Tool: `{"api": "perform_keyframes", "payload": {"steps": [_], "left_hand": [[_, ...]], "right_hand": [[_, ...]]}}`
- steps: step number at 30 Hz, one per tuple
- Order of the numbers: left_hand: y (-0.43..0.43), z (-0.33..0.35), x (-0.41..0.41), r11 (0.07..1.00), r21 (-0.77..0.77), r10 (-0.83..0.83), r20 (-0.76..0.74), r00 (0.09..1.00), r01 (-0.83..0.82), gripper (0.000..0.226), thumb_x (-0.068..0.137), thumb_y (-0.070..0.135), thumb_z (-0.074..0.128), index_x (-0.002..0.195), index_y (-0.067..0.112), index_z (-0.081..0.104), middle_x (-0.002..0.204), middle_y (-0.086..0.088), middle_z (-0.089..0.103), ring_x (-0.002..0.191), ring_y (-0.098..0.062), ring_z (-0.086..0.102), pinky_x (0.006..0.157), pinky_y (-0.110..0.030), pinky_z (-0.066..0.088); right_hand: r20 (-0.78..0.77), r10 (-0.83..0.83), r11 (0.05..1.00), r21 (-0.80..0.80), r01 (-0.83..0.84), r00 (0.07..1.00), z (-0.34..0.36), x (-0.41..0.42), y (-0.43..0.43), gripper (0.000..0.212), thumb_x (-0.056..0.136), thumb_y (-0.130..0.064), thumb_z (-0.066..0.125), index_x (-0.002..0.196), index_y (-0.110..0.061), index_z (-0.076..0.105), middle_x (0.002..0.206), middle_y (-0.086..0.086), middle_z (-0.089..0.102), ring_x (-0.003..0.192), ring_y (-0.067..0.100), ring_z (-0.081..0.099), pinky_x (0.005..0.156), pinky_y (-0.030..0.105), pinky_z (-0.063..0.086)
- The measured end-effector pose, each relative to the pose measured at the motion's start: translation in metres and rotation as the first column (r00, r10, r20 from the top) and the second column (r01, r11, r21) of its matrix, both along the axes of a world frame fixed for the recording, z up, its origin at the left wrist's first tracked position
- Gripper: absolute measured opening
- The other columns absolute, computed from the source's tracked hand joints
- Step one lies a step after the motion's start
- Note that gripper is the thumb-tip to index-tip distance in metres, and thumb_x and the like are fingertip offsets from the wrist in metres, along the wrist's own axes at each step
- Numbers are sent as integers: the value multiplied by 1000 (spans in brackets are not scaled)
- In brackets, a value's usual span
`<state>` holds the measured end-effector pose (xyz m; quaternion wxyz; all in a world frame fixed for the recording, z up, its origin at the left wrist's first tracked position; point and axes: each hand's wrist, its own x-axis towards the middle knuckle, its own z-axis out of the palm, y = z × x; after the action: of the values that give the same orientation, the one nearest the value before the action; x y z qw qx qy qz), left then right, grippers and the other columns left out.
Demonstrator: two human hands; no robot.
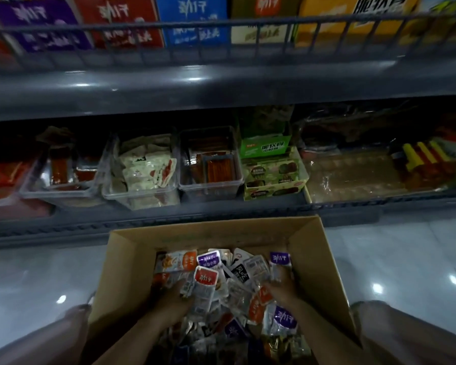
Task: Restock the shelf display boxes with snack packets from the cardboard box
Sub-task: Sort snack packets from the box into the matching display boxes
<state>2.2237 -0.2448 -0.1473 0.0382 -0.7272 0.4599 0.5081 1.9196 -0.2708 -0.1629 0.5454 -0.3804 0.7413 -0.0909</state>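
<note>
An open cardboard box (316, 259) stands on the floor in front of me, full of several small snack packets with red, purple and orange labels. My left hand (174, 296) is down in the pile and holds a red-labelled packet (204, 283). My right hand (282, 284) is in the pile too, its fingers around a purple-labelled packet (281, 262) near the box's right wall. On the low shelf behind the box stand clear display boxes (211, 185) and a green carton (274, 177) with snacks.
A grey shelf (221, 85) with a wire rail carries purple, red, blue and yellow cartons above. My knees flank the box at left (71, 320) and right (379, 317). Glossy tiled floor (37, 272) lies on both sides.
</note>
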Motion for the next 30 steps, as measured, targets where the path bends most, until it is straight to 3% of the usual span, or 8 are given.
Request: {"api": "perform_keyframes", "payload": {"steps": [2,4,8,11,13,18,23,30], "left_hand": [[-1,-52,9,996,72,56,-14,998,-55,103,59,84,54,146,35,28,152,-4,34,135,-24,37,110,-40,35],[-5,-51,-2,992,105,83,-59,995,-77,84,81,59,60,149,25,25,152,-8,33,136,-27,35,111,-41,33],[-6,-24,-30,978,135,185,-208,960,-159,65,96,21,55,150,21,17,157,-6,18,142,-28,25,109,-35,33],[1,-30,-36,990,91,124,-186,975,-108,60,96,27,54,147,26,22,152,5,19,142,-25,25,106,-29,34],[3,-29,-40,995,78,71,-176,982,-58,62,99,30,49,151,24,16,156,3,13,144,-22,20,106,-24,30],[11,-25,-57,989,96,133,-224,965,-114,59,98,21,51,149,17,21,155,-4,23,140,-22,28,99,-22,31],[16,-31,-65,972,87,233,-239,943,-218,58,96,15,53,147,14,25,149,-3,30,137,-24,32,103,-28,36],[15,-28,-62,881,151,473,-246,846,-448,51,91,5,59,138,7,38,134,-11,47,111,-22,48,78,-24,41]], "right_hand": [[-46,-14,1000,14,14,999,-26,-5,-2,74,79,-54,68,139,-40,28,143,-5,34,130,28,42,102,44,43],[-82,-65,997,46,69,994,-49,-10,-5,97,66,-78,60,144,-54,6,157,-2,16,140,31,29,107,53,37],[-198,211,974,126,-188,957,-26,23,9,71,91,-66,35,150,-42,4,159,0,-13,146,31,6,113,45,26],[15,157,987,14,-158,987,-17,63,27,48,99,-30,46,146,-26,35,149,5,31,132,22,37,103,32,36],[113,-32,998,-56,39,993,-22,71,26,26,87,-10,63,112,-15,66,105,5,59,89,7,58,74,16,48],[36,-239,968,-66,240,970,-109,49,31,81,68,-37,77,137,-48,36,139,-4,43,125,23,46,97,50,48],[66,-144,989,-36,147,987,-47,80,35,36,89,-4,62,123,-5,49,122,15,57,102,30,58,71,30,58],[-99,-167,984,-84,159,981,-32,81,20,70,77,-27,77,136,-20,40,140,8,36,133,31,36,99,29,43]]}}
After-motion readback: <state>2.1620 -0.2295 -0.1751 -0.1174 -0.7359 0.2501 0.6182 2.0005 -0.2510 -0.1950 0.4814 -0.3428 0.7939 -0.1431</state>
